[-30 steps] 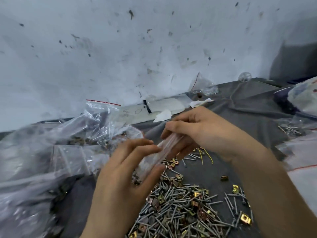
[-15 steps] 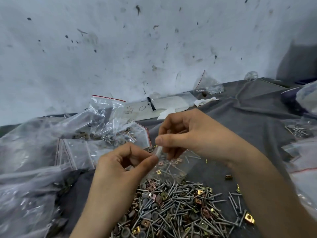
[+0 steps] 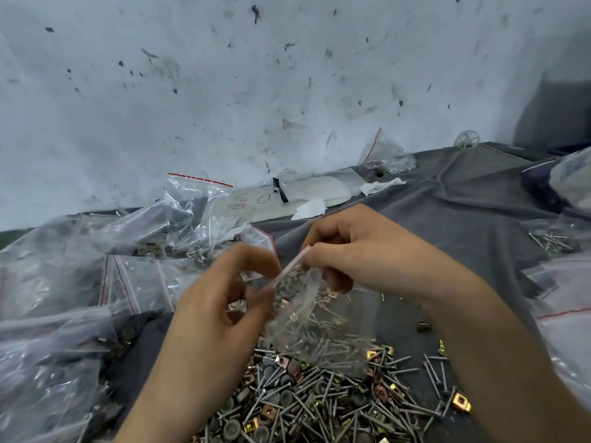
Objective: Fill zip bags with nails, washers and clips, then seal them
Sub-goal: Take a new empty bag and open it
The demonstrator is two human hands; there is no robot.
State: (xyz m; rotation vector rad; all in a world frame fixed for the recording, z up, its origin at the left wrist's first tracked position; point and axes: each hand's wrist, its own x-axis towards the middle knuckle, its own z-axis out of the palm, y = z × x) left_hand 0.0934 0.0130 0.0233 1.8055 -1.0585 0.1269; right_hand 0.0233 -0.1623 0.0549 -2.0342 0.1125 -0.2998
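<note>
left hand (image 3: 224, 295) pinches zip bag (image 3: 323, 327) rim | right hand (image 3: 367, 254) pinches rim, fingers curled | above nails (image 3: 319, 401)

Stained white wall (image 3: 224, 91) behind table w/ grey cloth (image 3: 447, 225).

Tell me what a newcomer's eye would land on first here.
First, the two hands at centre: the left hand and the right hand each pinch the top edge of a small clear zip bag. Right below it, a heap of nails, washers and brass-coloured clips sprawls over the grey cloth. At left lies a crumpled pile of clear bags with red-lined tops.
</note>
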